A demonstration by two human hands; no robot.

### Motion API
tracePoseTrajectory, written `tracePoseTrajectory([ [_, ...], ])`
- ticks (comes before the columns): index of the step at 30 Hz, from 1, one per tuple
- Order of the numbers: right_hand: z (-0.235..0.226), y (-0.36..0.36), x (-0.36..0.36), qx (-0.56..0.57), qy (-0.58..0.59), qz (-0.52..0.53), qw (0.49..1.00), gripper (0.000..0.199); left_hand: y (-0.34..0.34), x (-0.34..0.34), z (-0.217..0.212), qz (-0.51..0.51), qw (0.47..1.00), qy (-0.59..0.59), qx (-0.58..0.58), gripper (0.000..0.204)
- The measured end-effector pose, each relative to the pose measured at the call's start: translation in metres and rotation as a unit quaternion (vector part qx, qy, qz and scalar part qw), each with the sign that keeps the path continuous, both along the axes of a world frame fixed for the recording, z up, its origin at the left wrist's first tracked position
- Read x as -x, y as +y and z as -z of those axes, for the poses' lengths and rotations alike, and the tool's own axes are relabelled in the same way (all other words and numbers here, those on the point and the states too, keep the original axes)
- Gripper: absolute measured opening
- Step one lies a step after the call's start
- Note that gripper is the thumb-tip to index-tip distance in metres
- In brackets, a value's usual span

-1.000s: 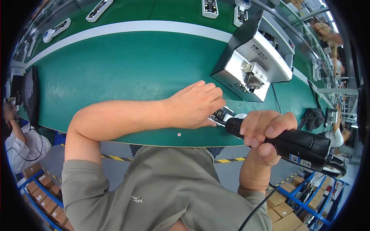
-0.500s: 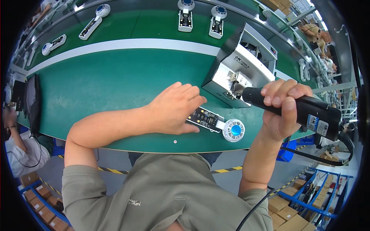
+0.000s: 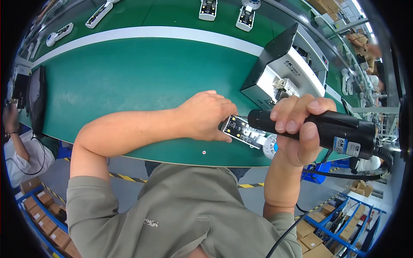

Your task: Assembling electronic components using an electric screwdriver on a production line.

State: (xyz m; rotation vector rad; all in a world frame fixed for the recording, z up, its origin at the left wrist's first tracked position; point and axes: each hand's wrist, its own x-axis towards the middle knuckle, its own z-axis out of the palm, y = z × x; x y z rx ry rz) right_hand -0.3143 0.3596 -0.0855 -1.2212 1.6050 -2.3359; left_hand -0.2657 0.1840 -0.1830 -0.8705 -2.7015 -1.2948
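Observation:
My left hand [image 3: 207,116] grips the left end of a white handheld fan [image 3: 244,132] lying on the green bench. The fan's handle is open, showing a black circuit board with small yellow parts; its round head with a blue centre is partly hidden behind my right wrist. In my right hand [image 3: 301,131] is a black corded electric screwdriver [image 3: 350,133], held nearly level with the fingers wrapped round its body. Its narrow tip points left, over the board close to my left fingers. Whether the tip touches a screw cannot be made out.
A silver and black screw feeder [image 3: 297,71] stands just beyond the screwdriver. More open fans, one of them a white fan [image 3: 245,19], lie on the green strip past the white divider [image 3: 163,32]. A small round piece [image 3: 204,152] lies near the bench edge. A black mesh case [image 3: 37,99] is far left.
My right hand has brought the screwdriver left, from the screw feeder to above the fan's board. My left hand now grips the fan's end. The view has shifted slightly.

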Motion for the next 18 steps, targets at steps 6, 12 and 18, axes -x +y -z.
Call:
tracePoseTrajectory([
  [6, 0.01, -0.005, 0.002, -0.024, -0.024, -0.008, 0.999, 0.028, 0.001, -0.002, 0.005, -0.014, 1.0, 0.017, -0.004, 0.044],
  [12, 0.012, -0.006, 0.004, -0.03, -0.024, -0.016, 0.999, 0.028, 0.003, 0.001, 0.006, -0.009, 1.0, 0.013, 0.002, 0.043],
  [18, 0.017, -0.003, 0.009, -0.023, -0.022, -0.021, 0.999, 0.027, 0.007, 0.006, 0.01, -0.002, 1.0, 0.005, -0.002, 0.042],
])
